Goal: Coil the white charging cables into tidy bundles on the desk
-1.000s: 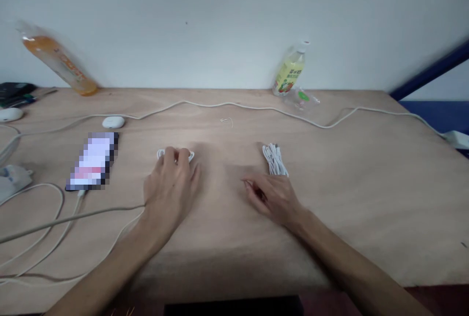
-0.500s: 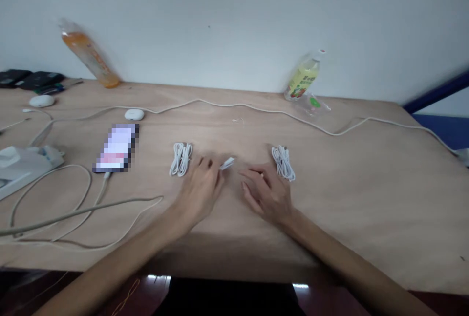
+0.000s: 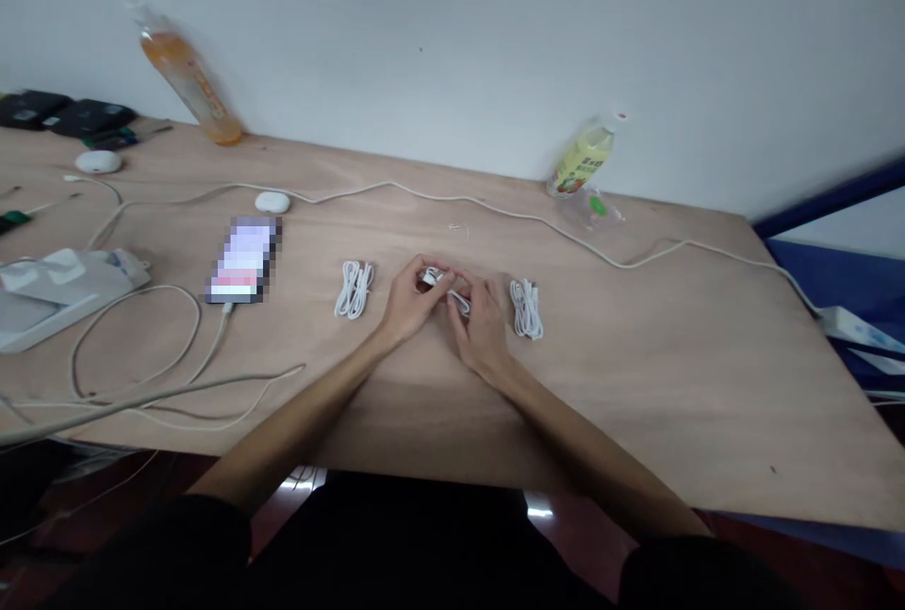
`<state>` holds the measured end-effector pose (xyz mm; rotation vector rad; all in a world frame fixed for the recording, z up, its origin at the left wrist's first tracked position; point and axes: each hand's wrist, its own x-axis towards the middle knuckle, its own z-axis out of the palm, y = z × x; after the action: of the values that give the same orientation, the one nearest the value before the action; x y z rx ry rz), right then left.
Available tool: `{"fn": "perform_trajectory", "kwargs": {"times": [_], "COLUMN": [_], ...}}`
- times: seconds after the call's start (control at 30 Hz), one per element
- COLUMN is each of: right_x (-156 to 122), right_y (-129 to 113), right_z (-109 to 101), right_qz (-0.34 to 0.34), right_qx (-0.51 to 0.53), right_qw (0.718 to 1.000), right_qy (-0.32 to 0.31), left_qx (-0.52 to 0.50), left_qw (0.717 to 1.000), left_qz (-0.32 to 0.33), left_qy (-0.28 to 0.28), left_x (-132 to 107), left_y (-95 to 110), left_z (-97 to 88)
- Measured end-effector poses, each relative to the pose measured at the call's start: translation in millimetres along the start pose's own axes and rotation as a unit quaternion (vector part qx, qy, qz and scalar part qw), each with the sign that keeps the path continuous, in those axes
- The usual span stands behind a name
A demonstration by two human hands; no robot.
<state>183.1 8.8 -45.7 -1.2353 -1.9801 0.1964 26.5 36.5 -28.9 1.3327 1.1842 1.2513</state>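
Between my hands, a little above the middle of the tabletop, is a small white cable (image 3: 462, 304), partly hidden by fingers. My left hand (image 3: 412, 301) is closed on its connector end, thumb on top. My right hand (image 3: 485, 327) pinches the other part of it, its fingertips meeting those of the left. One coiled white cable (image 3: 353, 289) lies on the wood to the left of my hands. Another coiled white cable (image 3: 526, 308) lies just right of my right hand.
Left of the coils are a phone (image 3: 244, 258) with a charging cord, a white earbud case (image 3: 272, 203) and a power strip (image 3: 77, 294). A long white cord (image 3: 487, 205) crosses behind my hands. An orange drink bottle (image 3: 190, 82) and a yellow-labelled bottle (image 3: 584, 157) lean against the wall.
My hands, apart half a second ago, have come together. The right hand has moved left and closed on the white cable with the left. The view has shifted a little.
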Motion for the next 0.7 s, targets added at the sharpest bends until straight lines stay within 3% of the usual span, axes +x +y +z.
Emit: {"fn": "perform_trajectory", "kwargs": {"times": [0.17,0.37,0.7], "right_x": [-2.7,-4.5,-5.6], "right_y": [1.7,4.1,4.9], "right_z": [-0.6,-0.6,-3.4], "right_qz": [0.004,0.058,0.089], "right_qx": [0.071,0.104,0.128], "right_qw": [0.997,0.993,0.988], "right_qy": [-0.027,0.005,0.013], "left_qx": [-0.087,-0.148,-0.156], "left_qw": [0.995,0.987,0.984], "left_qz": [-0.039,-0.065,-0.081], "left_qy": [0.005,-0.02,-0.033], "left_x": [-0.9,1.5,3.3], "left_y": [-3.9,-3.9,-2.3], "left_z": [-0.8,4.7,1.7]}}
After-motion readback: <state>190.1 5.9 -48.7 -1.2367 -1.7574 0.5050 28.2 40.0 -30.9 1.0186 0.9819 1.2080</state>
